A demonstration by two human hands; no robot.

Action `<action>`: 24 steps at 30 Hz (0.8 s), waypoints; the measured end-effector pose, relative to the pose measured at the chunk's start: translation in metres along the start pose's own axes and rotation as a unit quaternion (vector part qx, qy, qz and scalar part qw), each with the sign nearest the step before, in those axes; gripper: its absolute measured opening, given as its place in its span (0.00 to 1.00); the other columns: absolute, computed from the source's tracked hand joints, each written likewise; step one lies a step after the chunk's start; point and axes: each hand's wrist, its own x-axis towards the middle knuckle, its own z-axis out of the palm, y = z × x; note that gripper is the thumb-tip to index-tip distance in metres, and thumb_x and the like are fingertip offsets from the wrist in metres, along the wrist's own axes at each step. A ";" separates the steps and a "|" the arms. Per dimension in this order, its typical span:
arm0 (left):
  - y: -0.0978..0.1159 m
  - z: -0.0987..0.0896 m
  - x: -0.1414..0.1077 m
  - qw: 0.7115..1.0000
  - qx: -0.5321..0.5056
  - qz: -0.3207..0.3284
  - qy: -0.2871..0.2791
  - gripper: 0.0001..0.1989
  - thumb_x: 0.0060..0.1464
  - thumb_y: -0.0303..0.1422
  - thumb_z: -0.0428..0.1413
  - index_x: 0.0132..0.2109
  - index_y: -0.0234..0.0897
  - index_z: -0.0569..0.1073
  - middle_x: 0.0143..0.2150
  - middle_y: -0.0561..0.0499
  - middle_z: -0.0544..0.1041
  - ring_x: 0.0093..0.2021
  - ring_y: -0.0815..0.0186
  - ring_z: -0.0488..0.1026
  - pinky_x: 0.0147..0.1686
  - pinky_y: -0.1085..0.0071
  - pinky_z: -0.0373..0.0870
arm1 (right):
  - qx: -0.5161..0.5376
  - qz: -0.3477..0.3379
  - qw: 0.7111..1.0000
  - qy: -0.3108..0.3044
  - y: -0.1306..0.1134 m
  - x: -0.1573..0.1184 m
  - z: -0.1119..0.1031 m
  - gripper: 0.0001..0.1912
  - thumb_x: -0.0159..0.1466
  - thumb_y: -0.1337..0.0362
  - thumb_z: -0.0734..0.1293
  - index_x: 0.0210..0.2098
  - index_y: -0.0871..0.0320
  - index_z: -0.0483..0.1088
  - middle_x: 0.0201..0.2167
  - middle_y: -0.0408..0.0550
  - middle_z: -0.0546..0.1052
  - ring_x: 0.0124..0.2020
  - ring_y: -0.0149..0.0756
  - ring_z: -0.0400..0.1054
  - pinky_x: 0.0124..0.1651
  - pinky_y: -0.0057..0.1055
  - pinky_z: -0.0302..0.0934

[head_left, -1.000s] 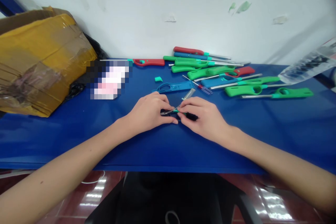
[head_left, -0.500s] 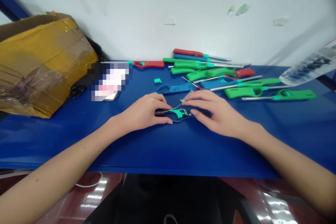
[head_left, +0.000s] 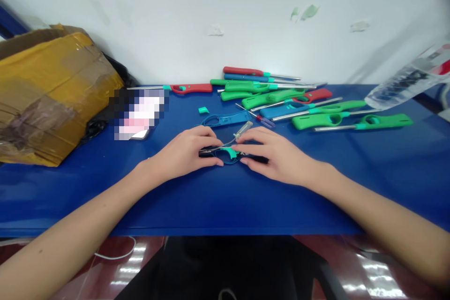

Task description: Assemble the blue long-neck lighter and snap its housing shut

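A blue lighter casing half (head_left: 231,162) lies on the table between my hands, with a teal trigger (head_left: 230,152) seated in it. My left hand (head_left: 186,152) pinches its narrow left end, where a dark metal part shows, between thumb and fingers. My right hand (head_left: 281,154) closes over the handle end, fingertips by the trigger and hiding the inner parts. Just behind those fingers sits a clear fuel tank (head_left: 243,131), with a thin tube running left to my left fingertips. Beyond it lies the other blue casing half (head_left: 232,118).
Behind are a small teal piece (head_left: 203,110), a screwdriver (head_left: 265,121), and several green, red and blue lighters (head_left: 316,120). A phone (head_left: 140,122) and a taped cardboard box (head_left: 52,98) stand left. A clear plastic bottle (head_left: 397,84) leans at the right.
My right hand has shifted left along the casing toward the trigger, now covering more of the inner parts. My left hand keeps its hold. The whole view has moved slightly.
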 end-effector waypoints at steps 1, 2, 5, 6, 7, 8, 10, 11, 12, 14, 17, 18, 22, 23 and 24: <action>0.000 0.000 0.000 1.000 0.002 0.000 -0.002 0.18 0.56 0.42 0.63 0.49 0.35 0.78 0.43 0.47 0.75 0.41 0.64 0.74 0.41 0.69 0.70 | 0.002 0.001 1.000 -0.003 0.000 0.000 0.000 0.16 0.68 0.63 0.64 0.54 0.55 0.74 0.52 0.53 0.75 0.53 0.44 0.69 0.57 0.45 0.66; -0.001 0.000 0.000 1.000 0.004 0.000 -0.003 0.18 0.56 0.42 0.62 0.49 0.36 0.78 0.44 0.47 0.75 0.41 0.63 0.74 0.41 0.69 0.71 | 0.004 0.002 1.000 -0.007 0.000 0.000 0.000 0.17 0.68 0.63 0.64 0.55 0.54 0.74 0.52 0.53 0.75 0.54 0.44 0.69 0.57 0.46 0.67; -0.001 0.000 0.000 1.000 0.005 -0.001 -0.007 0.18 0.56 0.43 0.62 0.49 0.36 0.78 0.44 0.47 0.75 0.41 0.63 0.74 0.42 0.68 0.71 | 0.011 0.004 1.000 -0.023 0.001 -0.001 -0.004 0.18 0.68 0.63 0.64 0.57 0.54 0.72 0.54 0.53 0.74 0.55 0.45 0.68 0.58 0.46 0.66; -0.001 0.000 0.000 1.000 0.005 -0.001 -0.007 0.18 0.56 0.42 0.63 0.49 0.36 0.78 0.44 0.47 0.75 0.41 0.63 0.74 0.42 0.68 0.71 | 0.011 0.005 1.000 -0.026 0.001 -0.001 -0.005 0.19 0.68 0.63 0.64 0.57 0.55 0.71 0.54 0.54 0.74 0.55 0.45 0.68 0.58 0.46 0.66; -0.001 0.000 0.000 1.000 0.003 -0.002 -0.006 0.18 0.56 0.42 0.63 0.49 0.36 0.78 0.44 0.47 0.75 0.41 0.63 0.74 0.42 0.68 0.71 | 0.010 0.006 1.000 -0.026 0.002 0.000 -0.007 0.19 0.68 0.63 0.64 0.58 0.55 0.70 0.55 0.54 0.74 0.55 0.45 0.68 0.59 0.46 0.66; 0.000 0.000 0.000 1.000 0.002 -0.002 -0.006 0.18 0.56 0.42 0.63 0.49 0.35 0.78 0.44 0.47 0.75 0.42 0.63 0.74 0.42 0.68 0.71 | 0.007 0.007 1.000 -0.024 0.002 0.000 -0.009 0.20 0.68 0.63 0.64 0.58 0.56 0.69 0.54 0.54 0.74 0.55 0.45 0.68 0.59 0.47 0.65; 0.000 0.000 0.000 1.000 0.002 -0.003 -0.002 0.18 0.56 0.41 0.63 0.48 0.35 0.78 0.44 0.47 0.75 0.42 0.63 0.74 0.42 0.68 0.71 | 0.001 0.009 1.000 -0.018 0.004 0.000 -0.013 0.20 0.68 0.63 0.64 0.58 0.56 0.69 0.54 0.54 0.74 0.55 0.45 0.68 0.60 0.48 0.65; 0.000 0.000 0.000 1.000 0.003 -0.003 0.001 0.17 0.56 0.41 0.63 0.48 0.35 0.78 0.44 0.47 0.75 0.42 0.63 0.74 0.42 0.68 0.71 | -0.002 0.010 1.000 -0.017 0.004 0.000 -0.014 0.20 0.67 0.63 0.64 0.58 0.56 0.69 0.53 0.54 0.74 0.55 0.46 0.68 0.60 0.48 0.64; 0.000 -0.001 0.000 1.000 0.005 -0.003 0.003 0.17 0.56 0.41 0.63 0.48 0.35 0.77 0.44 0.47 0.75 0.42 0.63 0.74 0.42 0.68 0.71 | -0.004 0.009 1.000 -0.016 0.005 0.000 -0.015 0.20 0.67 0.64 0.64 0.58 0.57 0.69 0.53 0.54 0.75 0.55 0.46 0.68 0.60 0.48 0.64; 0.000 -0.001 -0.001 1.000 0.009 0.000 0.006 0.17 0.56 0.41 0.63 0.48 0.35 0.77 0.44 0.47 0.75 0.42 0.63 0.74 0.42 0.68 0.71 | -0.005 0.004 1.000 -0.019 0.005 0.000 -0.016 0.20 0.66 0.64 0.65 0.57 0.56 0.70 0.53 0.54 0.74 0.55 0.45 0.68 0.60 0.47 0.64; -0.001 -0.001 -0.001 1.000 0.013 0.003 0.003 0.17 0.56 0.42 0.62 0.49 0.36 0.77 0.44 0.47 0.75 0.42 0.62 0.74 0.42 0.68 0.71 | -0.006 -0.004 1.000 -0.027 0.004 -0.001 -0.013 0.21 0.66 0.64 0.65 0.59 0.55 0.69 0.56 0.54 0.72 0.57 0.45 0.67 0.61 0.46 0.64; -0.001 -0.001 -0.001 1.000 0.014 0.003 0.001 0.17 0.57 0.42 0.62 0.49 0.36 0.77 0.44 0.47 0.75 0.42 0.62 0.74 0.42 0.67 0.71 | -0.009 -0.006 1.000 -0.030 0.004 -0.001 -0.012 0.21 0.67 0.63 0.65 0.59 0.55 0.69 0.57 0.54 0.72 0.58 0.45 0.66 0.61 0.46 0.64; -0.002 -0.001 0.000 1.000 0.012 0.000 -0.002 0.18 0.57 0.42 0.62 0.49 0.36 0.77 0.44 0.47 0.75 0.42 0.62 0.74 0.42 0.67 0.71 | -0.026 -0.011 0.998 -0.049 0.002 -0.001 -0.009 0.21 0.68 0.62 0.63 0.60 0.54 0.69 0.59 0.55 0.70 0.59 0.46 0.65 0.61 0.47 0.64; -0.002 -0.001 0.000 1.000 0.011 -0.001 -0.003 0.18 0.57 0.42 0.62 0.49 0.36 0.77 0.44 0.47 0.75 0.42 0.62 0.74 0.42 0.68 0.71 | -0.028 -0.012 0.998 -0.053 0.001 -0.001 -0.008 0.21 0.68 0.62 0.63 0.60 0.54 0.69 0.59 0.55 0.70 0.59 0.46 0.65 0.61 0.47 0.64; -0.002 -0.001 0.000 1.000 0.009 0.000 -0.004 0.18 0.57 0.42 0.62 0.49 0.36 0.77 0.44 0.47 0.75 0.41 0.63 0.74 0.41 0.68 0.71 | -0.029 -0.011 0.998 -0.056 0.001 -0.001 -0.008 0.21 0.68 0.62 0.63 0.60 0.54 0.69 0.59 0.55 0.69 0.59 0.46 0.65 0.61 0.48 0.64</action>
